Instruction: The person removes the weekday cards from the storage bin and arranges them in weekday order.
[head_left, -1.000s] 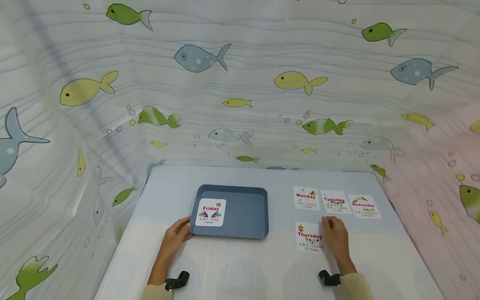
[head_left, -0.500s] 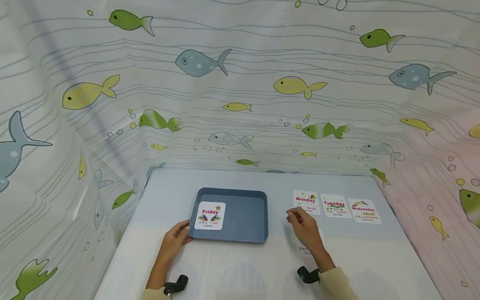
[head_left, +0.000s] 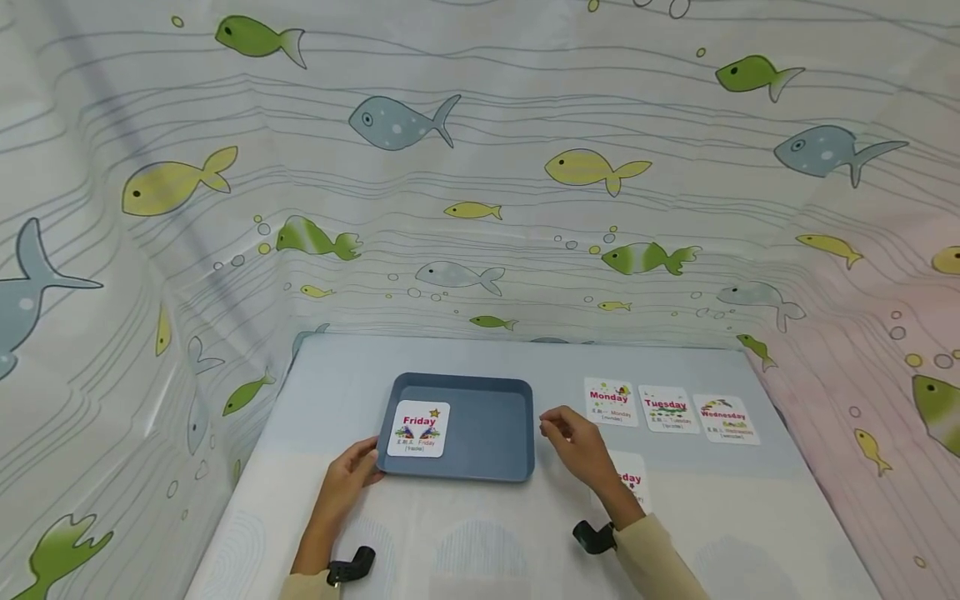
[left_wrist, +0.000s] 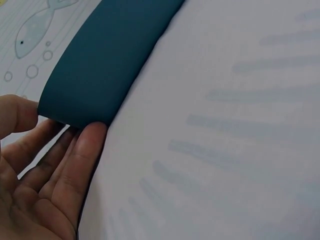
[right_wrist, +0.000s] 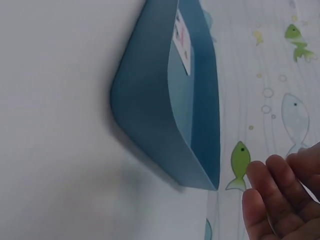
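A blue-grey rectangular tray [head_left: 487,442] lies on the table, with a white Friday card [head_left: 418,429] flat in its left part. My left hand [head_left: 347,482] grips the tray's near left corner; in the left wrist view the thumb and fingers [left_wrist: 90,142] meet the tray wall [left_wrist: 105,65]. Just beyond the tray's right side hovers my right hand [head_left: 579,446], its fingers loosely bent around nothing. Beneath the right wrist a Thursday card [head_left: 633,477] is partly covered. In the right wrist view the fingers [right_wrist: 270,190] stand apart from the tray [right_wrist: 150,75].
Monday [head_left: 611,402], Tuesday [head_left: 667,408] and Wednesday [head_left: 726,419] cards lie in a row at the table's back right. A fish-printed curtain [head_left: 480,167] surrounds the table [head_left: 465,533] at the back and sides. A black band with a camera sits on each wrist.
My right hand has moved left from beside the Thursday card to the tray's right side, passing over that card. The left hand keeps its place at the tray corner, and the cards have stayed put.
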